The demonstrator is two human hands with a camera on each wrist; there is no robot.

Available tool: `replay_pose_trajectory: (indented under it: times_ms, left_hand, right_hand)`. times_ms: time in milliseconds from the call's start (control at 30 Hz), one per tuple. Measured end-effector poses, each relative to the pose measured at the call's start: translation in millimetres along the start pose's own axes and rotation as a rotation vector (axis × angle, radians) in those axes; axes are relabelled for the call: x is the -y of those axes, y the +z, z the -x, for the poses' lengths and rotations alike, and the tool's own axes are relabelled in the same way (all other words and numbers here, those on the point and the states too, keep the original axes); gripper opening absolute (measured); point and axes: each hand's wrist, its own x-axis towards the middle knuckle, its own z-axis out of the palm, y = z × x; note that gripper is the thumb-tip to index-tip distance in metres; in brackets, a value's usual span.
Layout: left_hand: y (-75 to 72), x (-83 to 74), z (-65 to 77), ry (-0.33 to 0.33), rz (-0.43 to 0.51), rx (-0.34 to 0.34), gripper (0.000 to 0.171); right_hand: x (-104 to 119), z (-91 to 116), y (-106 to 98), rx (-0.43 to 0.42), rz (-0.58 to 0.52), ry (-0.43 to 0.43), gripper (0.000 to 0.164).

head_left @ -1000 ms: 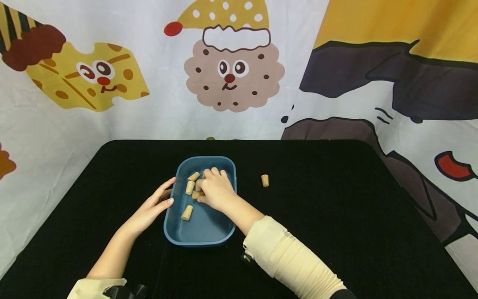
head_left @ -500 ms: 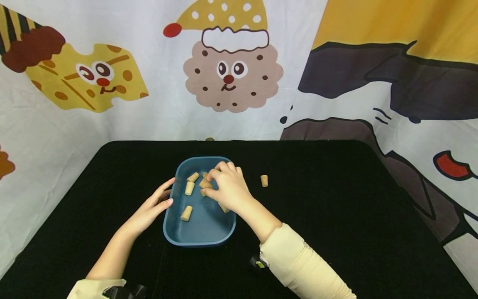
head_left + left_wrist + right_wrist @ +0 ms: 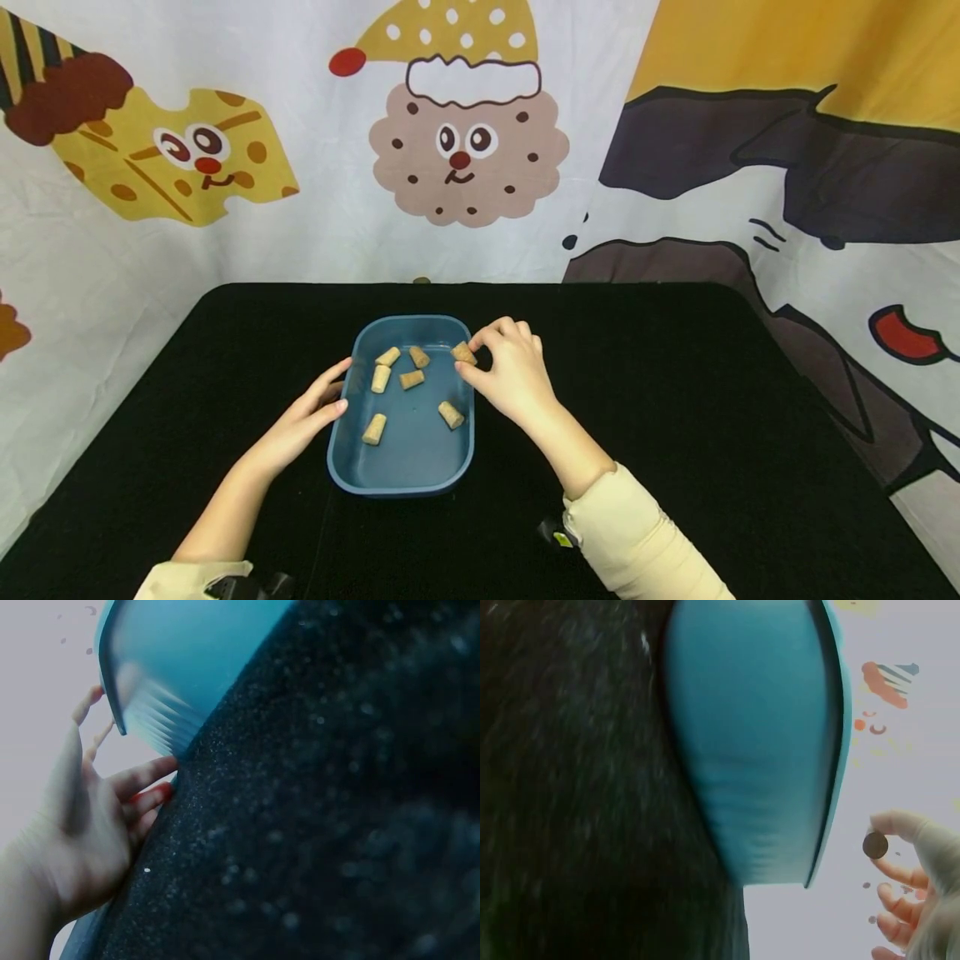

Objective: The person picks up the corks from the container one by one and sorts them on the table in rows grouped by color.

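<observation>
A tapered cork (image 3: 463, 353) is pinched between thumb and index finger of my right hand (image 3: 516, 371), above the right rim of the blue box (image 3: 401, 490). In the right wrist view the cork's round end (image 3: 875, 844) shows at the fingertips, above the rim's level. My left hand (image 3: 303, 421) rests its extended fingers against the box's left side; in the left wrist view, fingertips (image 3: 166, 766) touch the wall low down. Several corks lie scattered inside the box, among them a pale cork (image 3: 374, 429) at left and another cork (image 3: 451, 415) near the right wall.
A black cloth (image 3: 675, 417) covers the table under the box. Behind it hangs a white curtain (image 3: 315, 242) with printed cartoon figures. The spot where a loose cork lay right of the box is now behind my right hand.
My right hand has moved right and out of the box, carrying a cork to the right rim. Corks it covered inside are now visible. My left hand stays put.
</observation>
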Motion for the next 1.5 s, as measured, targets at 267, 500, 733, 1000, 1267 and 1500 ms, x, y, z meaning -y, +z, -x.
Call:
replay_pose_trajectory:
  times_ms: [267,500,733,1000,1267,1500]
  left_hand:
    - [0.9,-0.4,-0.2,-0.011,-0.001,-0.003,0.061]
    - [-0.1,-0.2,-0.5,-0.009,0.000,0.002,0.061]
    - [-0.5,0.1,0.3,-0.006,0.002,0.000,0.061]
    - [-0.2,-0.3,0.1,-0.006,-0.002,0.003,0.061]
    - [-0.6,0.1,0.3,-0.005,0.005,0.007,0.061]
    - [-0.5,-0.1,-0.2,-0.012,0.007,0.008,0.061]
  right_hand:
    - [-24.6,6.2,-13.9,-0.075,-0.001,0.050,0.026]
    - [-46.4,12.0,-22.7,-0.118,-0.013,0.098,0.026]
    - [-64.8,18.2,-26.8,-0.129,0.000,0.158,0.028]
    - [-82.8,23.3,-24.6,-0.145,-0.002,0.237,0.027]
    - [-99.3,25.3,-20.0,-0.127,0.003,0.333,0.031]
    - [-113.5,27.7,-9.9,-0.109,-0.001,0.382,0.031]
